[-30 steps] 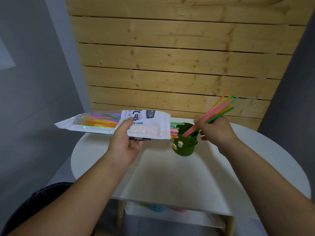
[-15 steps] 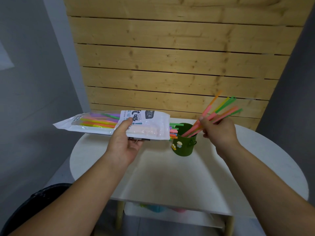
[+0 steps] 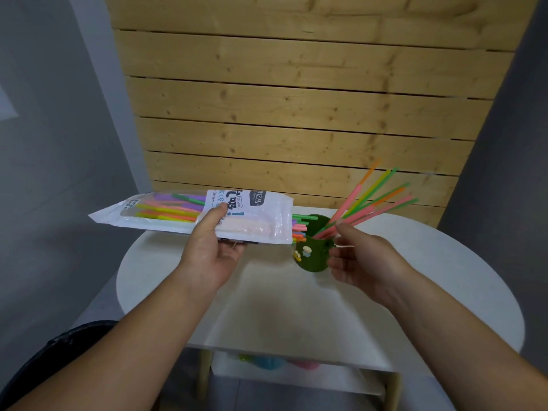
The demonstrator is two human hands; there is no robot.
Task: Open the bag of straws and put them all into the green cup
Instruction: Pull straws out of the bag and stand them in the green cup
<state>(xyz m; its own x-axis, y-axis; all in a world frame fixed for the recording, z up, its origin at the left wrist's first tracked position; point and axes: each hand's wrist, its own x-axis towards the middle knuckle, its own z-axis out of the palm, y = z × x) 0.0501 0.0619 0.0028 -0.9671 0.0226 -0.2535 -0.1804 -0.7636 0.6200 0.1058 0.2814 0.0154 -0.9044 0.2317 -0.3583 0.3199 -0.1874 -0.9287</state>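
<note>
Centre frame, the straw bag (image 3: 261, 223) is gripped by the left hand (image 3: 207, 256), partly hidden beneath it. Straws (image 3: 347, 202) are fanned in the green cup (image 3: 312, 256); the right hand (image 3: 364, 262) is held loosely open beside it.

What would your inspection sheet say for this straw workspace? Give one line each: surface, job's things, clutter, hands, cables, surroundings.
Surface: round white table, with a lower shelf.
Job's things: white plastic bag of coloured straws, held level above the table, open end toward the cup, straw ends poking out; dark green cup with small decorations, upright on the table; bunch of coloured straws in the cup, leaning right.
Clutter: blurred coloured items on the shelf; cannot tell what.
Hands: left hand grips the bag's middle; right hand loose beside the cup, holding nothing.
Cables: nothing seen.
Surroundings: pale wooden slat wall behind; grey walls either side.
</note>
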